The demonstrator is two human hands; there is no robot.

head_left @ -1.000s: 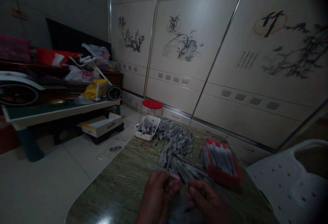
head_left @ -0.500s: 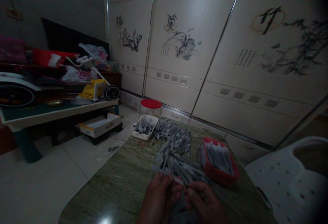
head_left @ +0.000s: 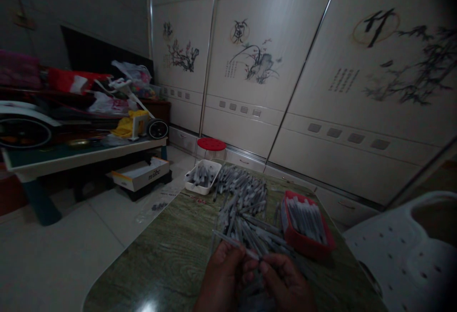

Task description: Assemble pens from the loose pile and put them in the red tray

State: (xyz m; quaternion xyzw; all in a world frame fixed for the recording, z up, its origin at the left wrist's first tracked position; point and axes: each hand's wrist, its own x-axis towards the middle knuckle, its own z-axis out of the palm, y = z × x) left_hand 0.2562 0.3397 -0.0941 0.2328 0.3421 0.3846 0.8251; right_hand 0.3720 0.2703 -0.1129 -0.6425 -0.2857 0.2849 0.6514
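Observation:
My left hand (head_left: 226,271) is closed around a thin, clear pen-like stick (head_left: 233,241) whose far end points up and left. Close beside it, my right hand (head_left: 282,276) pinches at the stick's near end with thumb and fingers. Just beyond both hands spreads a pile of similar grey, translucent sticks (head_left: 246,193). To the right, a red basket (head_left: 310,247) holds many sticks lined up side by side. A white tray (head_left: 200,189) at the table's far left corner has more sticks in it.
The green table (head_left: 153,259) bears all of this. A red stool (head_left: 211,144) stands behind it, and a white plastic chair (head_left: 396,250) is at the right. On the left are a low cluttered table (head_left: 96,152) and an open shoe box (head_left: 141,176).
Both hands have stayed close together around the stick, with only a slight shift of the fingers. The whole view has moved very slightly.

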